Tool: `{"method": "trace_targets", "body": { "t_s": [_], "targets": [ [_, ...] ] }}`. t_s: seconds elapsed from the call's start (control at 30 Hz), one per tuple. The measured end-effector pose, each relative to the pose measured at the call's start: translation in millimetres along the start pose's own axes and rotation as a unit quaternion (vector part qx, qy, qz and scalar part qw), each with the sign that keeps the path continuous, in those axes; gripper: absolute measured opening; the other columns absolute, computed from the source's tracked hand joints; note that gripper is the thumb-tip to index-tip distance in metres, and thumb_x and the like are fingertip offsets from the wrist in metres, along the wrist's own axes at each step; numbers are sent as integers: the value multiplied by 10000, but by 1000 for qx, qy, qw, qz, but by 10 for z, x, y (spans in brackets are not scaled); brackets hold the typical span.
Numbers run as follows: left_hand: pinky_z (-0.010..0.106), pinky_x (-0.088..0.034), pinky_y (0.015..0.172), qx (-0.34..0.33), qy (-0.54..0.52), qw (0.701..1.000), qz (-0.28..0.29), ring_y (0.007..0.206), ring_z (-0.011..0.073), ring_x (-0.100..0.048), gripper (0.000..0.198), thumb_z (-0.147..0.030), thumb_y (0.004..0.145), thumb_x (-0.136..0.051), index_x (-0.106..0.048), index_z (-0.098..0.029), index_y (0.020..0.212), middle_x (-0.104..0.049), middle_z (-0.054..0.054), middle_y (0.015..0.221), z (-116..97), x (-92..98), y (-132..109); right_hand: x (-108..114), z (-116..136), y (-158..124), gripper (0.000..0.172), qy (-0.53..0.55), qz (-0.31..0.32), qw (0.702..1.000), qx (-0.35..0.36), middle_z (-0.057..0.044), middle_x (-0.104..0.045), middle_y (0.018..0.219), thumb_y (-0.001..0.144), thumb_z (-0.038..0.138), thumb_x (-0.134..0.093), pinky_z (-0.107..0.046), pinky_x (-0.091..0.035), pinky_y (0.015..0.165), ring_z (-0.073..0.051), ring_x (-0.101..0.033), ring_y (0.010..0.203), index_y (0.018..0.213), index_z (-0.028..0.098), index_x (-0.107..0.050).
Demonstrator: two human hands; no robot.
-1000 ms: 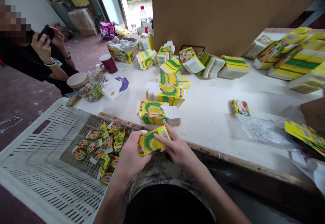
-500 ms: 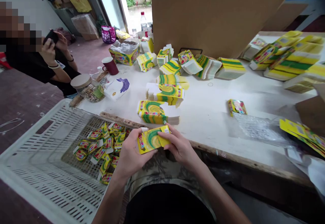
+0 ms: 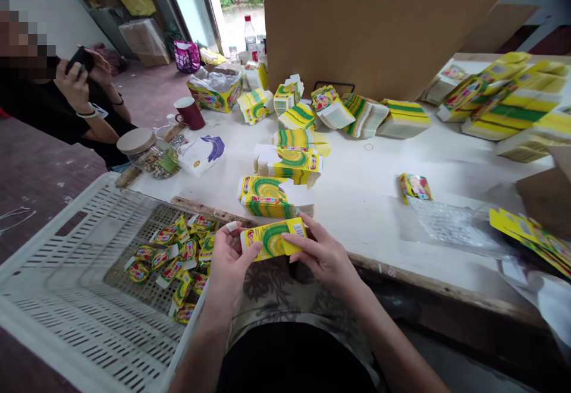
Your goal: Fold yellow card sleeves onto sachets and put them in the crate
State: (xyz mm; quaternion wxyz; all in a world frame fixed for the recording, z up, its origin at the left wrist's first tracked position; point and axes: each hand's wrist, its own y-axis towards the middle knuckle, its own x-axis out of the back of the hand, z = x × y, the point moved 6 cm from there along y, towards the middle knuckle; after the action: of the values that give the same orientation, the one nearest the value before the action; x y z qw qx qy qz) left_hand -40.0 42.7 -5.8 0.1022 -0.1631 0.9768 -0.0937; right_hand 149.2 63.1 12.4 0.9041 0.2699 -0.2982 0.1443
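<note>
Both my hands hold one small yellow and green carton [image 3: 273, 239] above my lap, at the table's near edge. My left hand [image 3: 229, 268] grips its left end, thumb on the front face. My right hand [image 3: 322, 254] pinches its right end, fingers over the barcode side. Just behind it lies a stack of flat yellow and green carton blanks [image 3: 270, 195] on the white table [image 3: 370, 203]. To my left a white slotted plastic crate [image 3: 75, 274] holds several folded small cartons [image 3: 178, 256].
More stacks of blanks [image 3: 292, 161] spread over the table's back and right side before a big cardboard sheet [image 3: 379, 24]. A red mug [image 3: 190, 112], a lidded jar [image 3: 147, 152] and a clear plastic bag [image 3: 455, 226] lie there. A seated person [image 3: 57, 101] at far left holds a phone.
The carton has turned from tilted to nearly level and risen slightly toward the table edge. My left hand has slid to its left end; my right hand stays on the right end.
</note>
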Motion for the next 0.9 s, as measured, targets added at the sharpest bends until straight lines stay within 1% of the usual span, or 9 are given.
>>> {"method": "trace_targets", "body": {
  "t_s": [0.1,0.3,0.4,0.5,0.57,0.6,0.67,0.77,0.9],
  "targets": [
    [268,-505,801,25,-27,999,-3,891,144,-596,505,-271,636,-811,-509,-188,1031,-567,25,1003,41,3,65,-14,24,39,263,2,-3,1000,18,-173,-440,1431,906,304,-567,-408,-537,917,-284,-568,1193,1123,223,-691],
    [269,-507,792,10,-37,998,-43,1033,189,-571,604,-261,573,-839,-515,-203,1079,-549,59,1168,57,24,114,-3,-8,92,233,54,105,993,8,-198,-474,1375,907,295,-567,-402,-527,929,-268,-587,1164,1077,193,-688],
    [275,-501,843,2,-40,999,-21,1071,194,-567,555,-272,658,-796,-514,-212,1132,-555,60,1194,82,-86,43,-16,-26,109,228,68,84,994,-19,-192,-412,1433,924,252,-524,-441,-474,995,-289,-485,1284,1109,194,-644],
    [294,-484,922,-6,-37,999,9,1110,193,-561,470,-260,760,-725,-505,-222,1174,-563,60,1203,101,-170,-34,-66,-40,115,477,155,15,986,-56,-174,-318,1512,932,249,-500,-472,-372,1089,-264,-327,1402,1393,225,-379],
    [301,-490,926,-23,-33,999,9,1103,193,-569,450,-251,784,-707,-498,-229,1182,-576,56,1180,82,-158,-67,-130,-63,113,654,246,-13,965,-92,-161,-324,1521,948,320,-475,-466,-362,1100,-242,-338,1400,1500,239,-132],
    [299,-496,919,-34,-27,999,6,1088,191,-578,447,-249,788,-706,-496,-232,1183,-584,54,1166,64,-140,-79,-164,-81,112,663,278,-22,953,-116,-152,-350,1512,957,361,-450,-458,-374,1094,-242,-368,1384,1510,235,-107],
    [291,-505,903,-54,-9,998,1,1054,184,-596,438,-250,794,-704,-497,-234,1180,-599,51,1145,32,-108,-105,-212,-120,110,568,296,-36,940,-168,-135,-437,1465,971,412,-390,-438,-413,1063,-254,-448,1330,1486,211,-258],
    [269,-513,885,-65,17,998,2,1014,167,-614,402,-261,806,-694,-509,-232,1163,-608,46,1132,38,-107,-160,-203,-151,97,466,231,-70,943,-230,-121,-607,1303,965,419,-390,-399,-491,964,-264,-595,1165,1336,170,-524],
    [245,-518,860,-54,24,998,3,977,144,-622,365,-268,806,-692,-522,-243,1129,-599,26,1121,109,-149,-207,-152,-77,93,419,140,-107,956,-234,-116,-701,1135,966,356,-384,-351,-535,819,-243,-681,956,1266,150,-593]
  ]
}}
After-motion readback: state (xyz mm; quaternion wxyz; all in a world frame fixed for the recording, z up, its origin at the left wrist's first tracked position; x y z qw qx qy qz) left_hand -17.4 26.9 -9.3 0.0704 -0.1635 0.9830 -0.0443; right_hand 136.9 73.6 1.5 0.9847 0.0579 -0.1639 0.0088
